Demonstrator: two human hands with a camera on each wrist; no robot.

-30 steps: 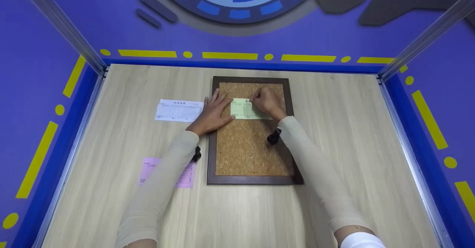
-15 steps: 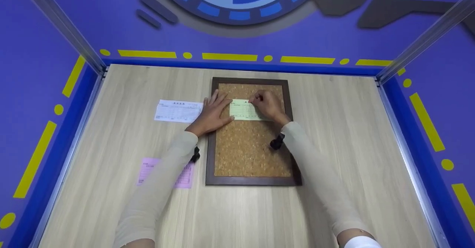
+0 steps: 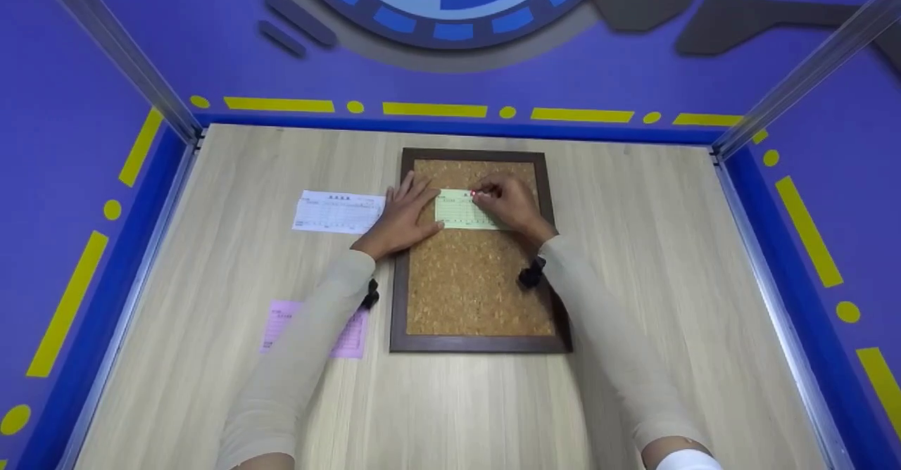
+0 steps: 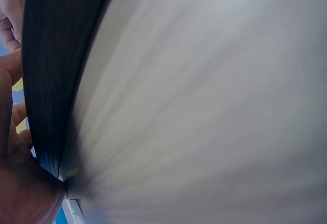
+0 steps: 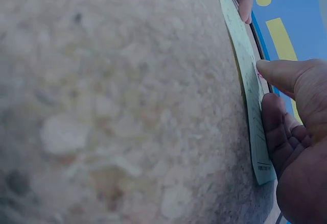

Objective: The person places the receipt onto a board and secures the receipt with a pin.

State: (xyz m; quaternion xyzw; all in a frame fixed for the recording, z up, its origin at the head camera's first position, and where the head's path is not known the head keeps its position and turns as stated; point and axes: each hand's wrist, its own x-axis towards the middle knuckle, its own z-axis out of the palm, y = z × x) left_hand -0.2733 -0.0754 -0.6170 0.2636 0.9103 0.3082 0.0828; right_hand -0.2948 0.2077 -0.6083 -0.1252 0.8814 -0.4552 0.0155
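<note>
A light green printed slip [image 3: 454, 211] lies across the upper part of a cork board [image 3: 479, 283] with a dark brown frame. My left hand [image 3: 402, 218] rests with spread fingers over the board's left frame edge, its fingertips and thumb beside the slip's left end. At the slip's top edge my right hand [image 3: 514, 204] pinches a small red push pin [image 3: 474, 193] between thumb and fingers. This hand covers the slip's right part. In the right wrist view, the thumb is at the red pin [image 5: 259, 74] and the curled fingers lie against the slip [image 5: 258, 132].
A white printed slip [image 3: 334, 211] lies on the wooden table [image 3: 662, 280] left of the board, partly under my left hand. Nearer, a pink slip [image 3: 348, 340] is partly covered by my left forearm. Blue-purple walls [image 3: 450, 83] enclose the table's back and sides.
My right hand has shifted slightly down and right, its fingers have loosened a little, and more of the red push pin shows. The left hand and the slips stay in place.
</note>
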